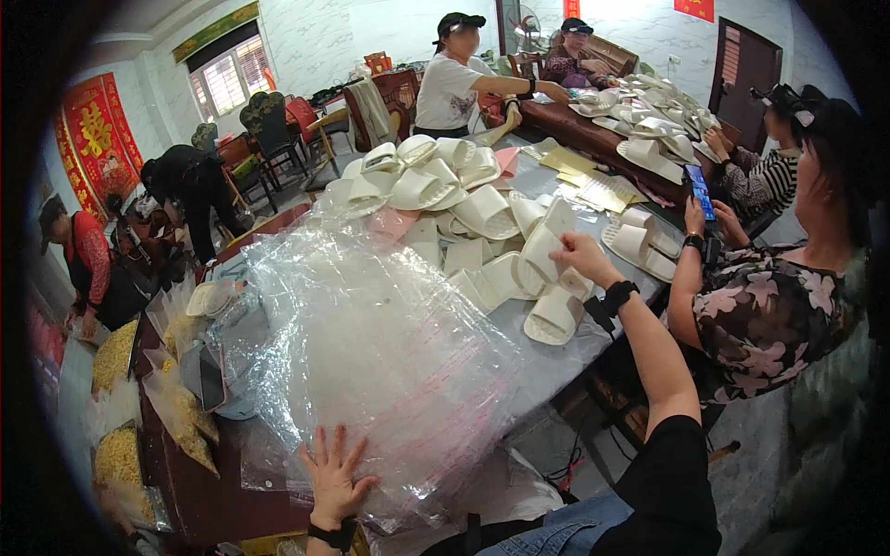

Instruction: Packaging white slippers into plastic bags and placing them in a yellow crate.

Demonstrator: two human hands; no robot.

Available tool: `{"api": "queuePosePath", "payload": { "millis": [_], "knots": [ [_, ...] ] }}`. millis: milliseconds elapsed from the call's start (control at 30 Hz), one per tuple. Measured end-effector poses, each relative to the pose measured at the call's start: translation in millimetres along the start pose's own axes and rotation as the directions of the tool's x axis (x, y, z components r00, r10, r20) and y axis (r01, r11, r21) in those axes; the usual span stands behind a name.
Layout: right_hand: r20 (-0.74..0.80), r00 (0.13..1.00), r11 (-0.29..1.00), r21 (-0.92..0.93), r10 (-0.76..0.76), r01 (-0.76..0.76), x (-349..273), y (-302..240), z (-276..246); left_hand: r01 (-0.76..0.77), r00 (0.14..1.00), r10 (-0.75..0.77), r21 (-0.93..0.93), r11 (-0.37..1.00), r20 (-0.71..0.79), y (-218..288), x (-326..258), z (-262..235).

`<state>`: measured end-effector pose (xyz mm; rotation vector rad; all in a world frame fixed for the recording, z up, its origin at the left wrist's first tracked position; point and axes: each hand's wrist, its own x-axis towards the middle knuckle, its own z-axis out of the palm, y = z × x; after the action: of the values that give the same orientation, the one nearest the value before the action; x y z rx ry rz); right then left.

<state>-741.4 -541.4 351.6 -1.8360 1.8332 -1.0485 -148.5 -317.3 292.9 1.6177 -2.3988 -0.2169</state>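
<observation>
My left hand (336,484) lies flat with spread fingers on the near edge of a stack of clear plastic bags (362,324). The bags cover the middle of the table and shine with reflected light. Over the front of a heap of white slippers (422,190), my right hand (591,261) is closed on the edge of one white slipper (543,243), which is tilted up. Just below that hand another white slipper (553,317) lies on the grey table cover (491,394). A pair of white slippers (640,243) rests farther right.
Yellow paper sheets (593,181) lie beyond the heap. Clear bags of small yellow pieces (181,408) stand at the left. A person holding a phone (700,192) sits close on my right. Other people sit or stand around a far table with more white slippers (649,111).
</observation>
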Motion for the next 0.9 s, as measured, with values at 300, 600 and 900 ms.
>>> {"api": "queuePosePath", "payload": {
  "millis": [300,600,900],
  "knots": [
    [0.022,0.975,0.538,0.831,0.22,-0.14,3.0,-37.3,2.3,0.036,0.999,-0.036,-0.002,0.999,0.037,5.6,-0.6,-3.2],
    [0.031,0.998,0.9,0.435,-0.06,0.04,-1.2,-41.5,3.2,0.001,1.0,-0.001,0.007,1.0,-0.002,-0.6,-0.5,1.3],
    [0.15,0.982,0.99,-0.106,0.113,-0.097,-16.8,-7.0,26.3,0.004,1.0,-0.004,0.028,1.0,-0.004,7.5,-1.4,2.7]
  ]
}}
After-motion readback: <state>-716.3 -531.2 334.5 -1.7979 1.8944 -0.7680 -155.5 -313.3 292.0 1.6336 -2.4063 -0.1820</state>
